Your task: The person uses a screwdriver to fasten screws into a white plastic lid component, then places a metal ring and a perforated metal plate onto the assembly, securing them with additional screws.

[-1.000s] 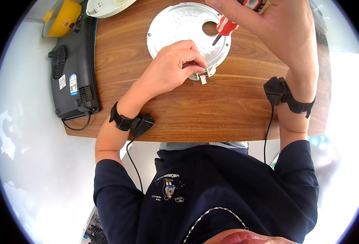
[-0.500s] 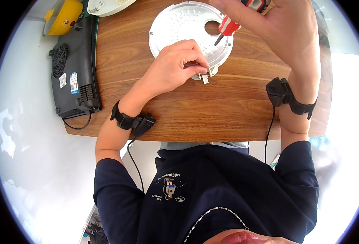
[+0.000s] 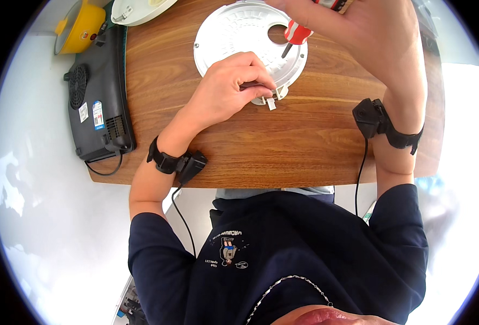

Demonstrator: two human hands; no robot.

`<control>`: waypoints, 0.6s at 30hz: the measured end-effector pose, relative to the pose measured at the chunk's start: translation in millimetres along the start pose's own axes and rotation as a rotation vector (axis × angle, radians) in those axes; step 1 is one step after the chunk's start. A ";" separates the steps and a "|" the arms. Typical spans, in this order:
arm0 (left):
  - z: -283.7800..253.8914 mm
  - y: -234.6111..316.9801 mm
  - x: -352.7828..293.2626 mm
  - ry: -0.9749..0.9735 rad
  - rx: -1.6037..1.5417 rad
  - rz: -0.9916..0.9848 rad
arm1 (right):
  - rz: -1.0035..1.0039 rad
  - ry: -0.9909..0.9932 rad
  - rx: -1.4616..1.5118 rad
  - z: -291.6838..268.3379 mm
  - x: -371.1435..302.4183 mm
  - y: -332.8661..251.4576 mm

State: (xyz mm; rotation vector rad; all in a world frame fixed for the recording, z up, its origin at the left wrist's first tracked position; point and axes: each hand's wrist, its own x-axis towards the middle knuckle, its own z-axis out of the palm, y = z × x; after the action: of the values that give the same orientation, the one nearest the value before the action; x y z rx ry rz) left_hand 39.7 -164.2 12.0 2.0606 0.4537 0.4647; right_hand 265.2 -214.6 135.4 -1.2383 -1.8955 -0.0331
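A round white plastic cover (image 3: 218, 42) with a ribbed face and one round hole lies on the table. My left hand (image 3: 223, 89) is closed in a pinch at its near edge, on a small white plastic bracket (image 3: 282, 93). Below those fingertips a little white tab (image 3: 272, 104) sticks out. Raised over the cover's right side, my right hand (image 3: 372, 43) grips a screwdriver (image 3: 296, 34) with a red and white handle. Its dark tip slants down and left, just right of the hole; whether it touches the cover I cannot tell. The picture's top edge cuts off part of this hand.
The wooden table (image 3: 250, 151) has a curved front edge close to my body. An upside-down black appliance (image 3: 96, 89) with a vent and a cord stands at left. Behind it is a yellow pot (image 3: 82, 27), and a white lid-like part (image 3: 142, 11) lies at the far left.
The whole view has shifted slightly, with the cover and both hands a little further left in the picture. Both grips look the same, and the screwdriver stays over the cover.
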 end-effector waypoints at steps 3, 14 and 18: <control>-1.7 1.1 0.9 -0.025 0.049 0.007 | -0.077 0.000 -0.144 0.2 1.4 -8.1; 4.1 3.5 -0.9 0.038 0.000 -0.048 | -0.104 -0.050 -0.151 -4.8 -1.0 8.2; 5.0 2.1 0.1 0.044 -0.003 -0.044 | -0.129 -0.008 -0.144 -3.5 -0.9 2.9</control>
State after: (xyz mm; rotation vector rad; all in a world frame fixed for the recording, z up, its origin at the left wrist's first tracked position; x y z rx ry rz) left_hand 42.5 -168.8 11.4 2.0369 0.5240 0.4851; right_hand 269.8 -215.3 135.8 -1.2100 -2.0059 -0.2368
